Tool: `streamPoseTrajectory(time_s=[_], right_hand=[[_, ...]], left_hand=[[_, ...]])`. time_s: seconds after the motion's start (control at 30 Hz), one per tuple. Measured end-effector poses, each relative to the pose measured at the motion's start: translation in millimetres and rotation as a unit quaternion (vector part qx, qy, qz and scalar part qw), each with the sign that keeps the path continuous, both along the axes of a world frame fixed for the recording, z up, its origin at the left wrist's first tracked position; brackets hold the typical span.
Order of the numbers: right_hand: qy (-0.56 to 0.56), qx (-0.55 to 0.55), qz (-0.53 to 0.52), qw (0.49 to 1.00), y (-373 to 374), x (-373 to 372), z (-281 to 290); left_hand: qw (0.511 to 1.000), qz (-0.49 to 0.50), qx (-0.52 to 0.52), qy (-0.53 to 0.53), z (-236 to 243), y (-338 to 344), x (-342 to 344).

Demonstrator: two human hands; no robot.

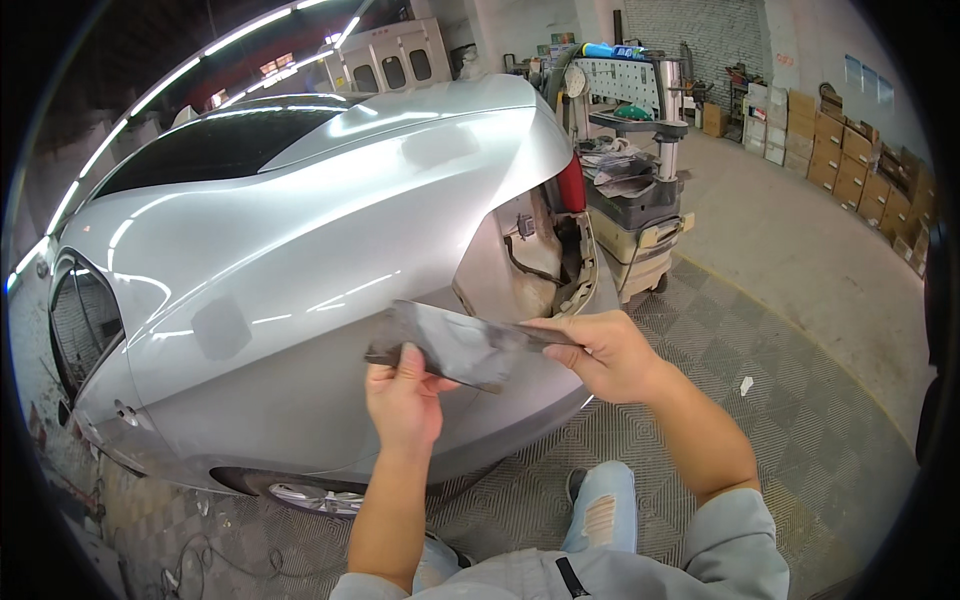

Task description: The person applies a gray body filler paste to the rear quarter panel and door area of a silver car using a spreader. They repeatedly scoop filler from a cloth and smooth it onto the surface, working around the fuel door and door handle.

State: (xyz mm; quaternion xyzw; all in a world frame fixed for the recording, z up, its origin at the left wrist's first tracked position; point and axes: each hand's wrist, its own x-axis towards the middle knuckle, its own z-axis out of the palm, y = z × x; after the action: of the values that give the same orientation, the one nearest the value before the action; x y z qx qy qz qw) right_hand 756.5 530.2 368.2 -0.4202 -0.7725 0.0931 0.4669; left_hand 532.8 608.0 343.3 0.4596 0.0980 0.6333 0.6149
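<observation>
Workshop floor (700, 320) of ridged dark tiles, edged by a yellow line (770, 325), with pale bare ground beyond. Writing: small red marks (785, 60) on the far wall, too small to read; cardboard cartons (850, 170) stacked along the right side, any print on them illegible at this size. Left hand (405, 408): nearly closed, thumb on top and fingers beneath, gripping the lower left end of a thin dark grey sheet (450, 345). Right hand (610, 355): fingers curled, thumb and forefinger pinching the narrower right end of the same sheet. Position of sheet: stretched between the two hands, slightly crumpled, in front of the rear flank of a silver car (330, 235); whether it touches the bodywork cannot be told. Obstruction: sheet and hands hide part of the lower flank. Car, details: two dull grey patches, one on the side panel (222, 328), one higher near the rear; an open recess (535, 250) at the rear corner, inner parts exposed, beside a red light piece (571, 185); a spoked wheel (318, 497) below. Behind the car's rear: wheeled trolley (640, 250) with perforated panel (620, 85), loaded with papers and a green item (632, 112). Floor, right: one white scrap (746, 385).
</observation>
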Motion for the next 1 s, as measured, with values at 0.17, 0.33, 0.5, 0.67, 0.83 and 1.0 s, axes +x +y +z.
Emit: streamPoseTrajectory(time_s=[0.17, 0.33, 0.5, 0.67, 0.83, 1.0], right_hand=[[0.007, 0.066, -0.133, 0.989, -3, 14, -2], [0.145, 0.012, -0.177, 0.973, -4, 26, -8], [0.054, 0.111, -0.169, 0.978, -10, 4, -7], [-0.109, 0.311, -0.115, 0.937, -4, -37, 7], [-0.123, 0.334, -0.087, 0.931, -6, -60, 12], [-0.097, 0.270, -0.099, 0.953, -10, -52, 10]], left_hand=[[0.999, 0.044, -0.026, -0.017, 14, 1, -20], [0.997, 0.071, -0.034, -0.012, 13, -10, -25], [0.990, 0.118, -0.071, -0.003, 10, -20, -34], [0.989, 0.129, -0.067, -0.015, 13, -36, -47], [0.987, 0.145, -0.072, -0.021, 15, -46, -58], [0.984, 0.147, -0.090, -0.040, 4, -41, -73]])
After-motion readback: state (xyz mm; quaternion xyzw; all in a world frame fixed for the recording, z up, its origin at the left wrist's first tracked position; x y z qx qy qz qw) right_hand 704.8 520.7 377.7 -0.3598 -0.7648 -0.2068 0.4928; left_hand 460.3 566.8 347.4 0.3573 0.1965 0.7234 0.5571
